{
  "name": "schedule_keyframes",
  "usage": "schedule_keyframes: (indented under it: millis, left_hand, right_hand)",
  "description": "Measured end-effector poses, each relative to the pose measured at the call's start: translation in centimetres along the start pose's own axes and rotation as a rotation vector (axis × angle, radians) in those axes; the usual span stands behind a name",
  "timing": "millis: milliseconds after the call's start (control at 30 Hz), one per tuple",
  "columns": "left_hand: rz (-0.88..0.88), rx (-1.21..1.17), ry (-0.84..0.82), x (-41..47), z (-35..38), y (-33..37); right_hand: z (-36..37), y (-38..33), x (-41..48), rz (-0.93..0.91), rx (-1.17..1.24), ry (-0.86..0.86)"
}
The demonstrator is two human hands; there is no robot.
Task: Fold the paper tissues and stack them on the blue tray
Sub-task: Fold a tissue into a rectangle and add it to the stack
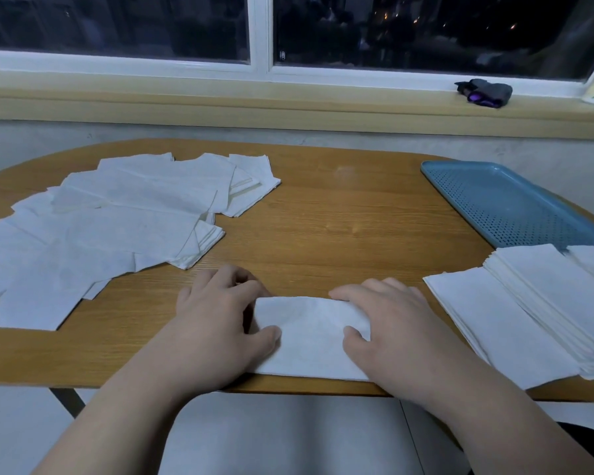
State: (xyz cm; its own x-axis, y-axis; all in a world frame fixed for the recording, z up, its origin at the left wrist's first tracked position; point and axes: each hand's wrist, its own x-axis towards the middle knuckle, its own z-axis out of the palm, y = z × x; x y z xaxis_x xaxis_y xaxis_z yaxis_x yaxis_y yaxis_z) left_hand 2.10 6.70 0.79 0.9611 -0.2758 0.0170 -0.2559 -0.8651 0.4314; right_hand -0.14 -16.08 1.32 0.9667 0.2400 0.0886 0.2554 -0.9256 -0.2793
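A white paper tissue (311, 334) lies folded near the front edge of the wooden table (340, 214). My left hand (220, 313) grips its left end, thumb on top and fingers curled at the far corner. My right hand (384, 320) pinches its right end in the same way. Several unfolded tissues (117, 214) are spread over the left half of the table. A stack of folded tissues (542, 310) sits at the right, overlapping the near end of the blue perforated tray (501, 200).
A window sill runs behind the table, with a dark pouch (484, 92) on it at the right. The table's front edge is just below my wrists. Bare wood lies between the loose tissues and the tray.
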Motion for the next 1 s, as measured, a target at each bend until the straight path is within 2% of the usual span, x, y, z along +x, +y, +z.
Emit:
schedule_keyframes:
  millis: [167, 333, 433, 633, 867, 1000]
  left_hand:
    - [-0.009, -0.274, -0.018, -0.3, -0.5, 1.1]
    - [-0.007, -0.588, -0.048, 0.2, -0.5, 2.2]
    - [0.006, -0.708, -0.052, 0.9, 0.1, 3.1]
    - [0.021, -0.931, -0.089, 2.1, 1.6, 6.1]
    - [0.052, -1.049, -0.187, 2.8, 3.3, 9.8]
    - [0.072, -1.08, -0.132, 3.1, 5.2, 12.0]
  right_hand:
    - [-1.0, 0.0, -0.7, 0.008, 0.126, -0.077]
    - [-2.1, 0.5, -1.9, 0.026, 0.377, -0.196]
    - [-3.0, 1.2, -3.0, -0.015, 0.529, -0.163]
    - [-4.5, 3.5, -5.6, 0.014, 0.468, -0.252]
    - [-5.6, 6.6, -8.3, 0.211, 0.678, -0.026]
    - [-6.0, 8.0, -9.4, 0.276, 0.731, 0.043]
